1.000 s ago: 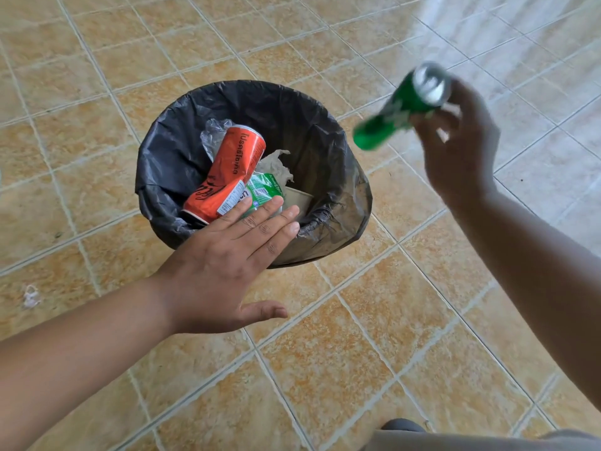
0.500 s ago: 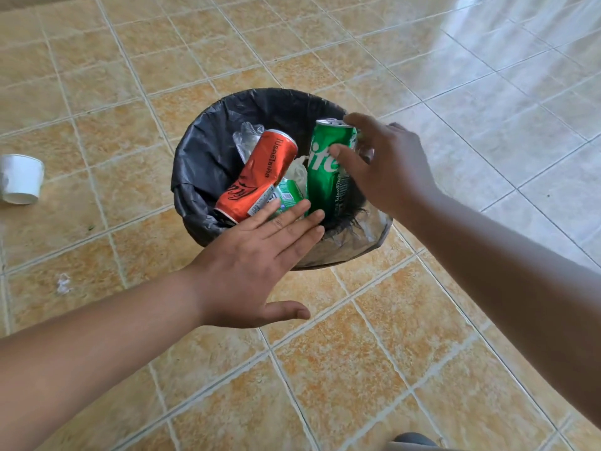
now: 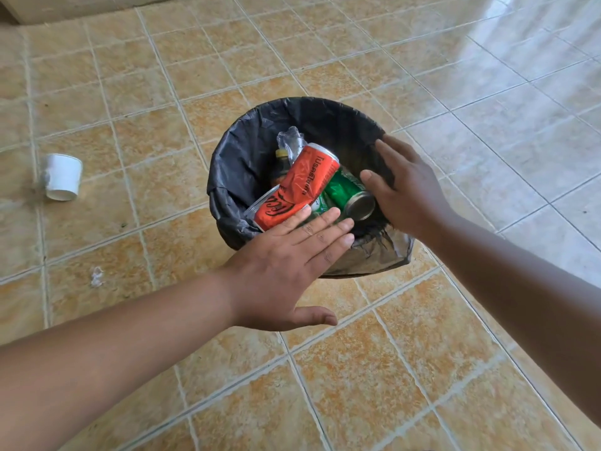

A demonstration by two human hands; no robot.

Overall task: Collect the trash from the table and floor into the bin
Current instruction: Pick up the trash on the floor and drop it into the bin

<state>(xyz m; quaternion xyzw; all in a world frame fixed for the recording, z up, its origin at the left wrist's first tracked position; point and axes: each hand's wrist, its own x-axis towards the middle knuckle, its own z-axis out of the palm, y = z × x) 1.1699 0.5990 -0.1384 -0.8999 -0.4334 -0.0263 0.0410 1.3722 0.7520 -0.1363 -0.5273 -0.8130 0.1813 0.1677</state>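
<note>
Left hand (image 3: 279, 271) and right hand (image 3: 409, 193) over bin (image 3: 227, 151), fingers straight, holding nothing. Risk: a nudge topples the propped red can (image 3: 302, 187) out.

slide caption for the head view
Left hand and right hand open over the bin with red can and green can inside; white cup on floor.

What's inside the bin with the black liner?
A crushed red can overlaps a green can, with clear crumpled plastic behind. The left hand covers the near edge of the bin, and whatever lies beneath the cans is hidden.
</note>
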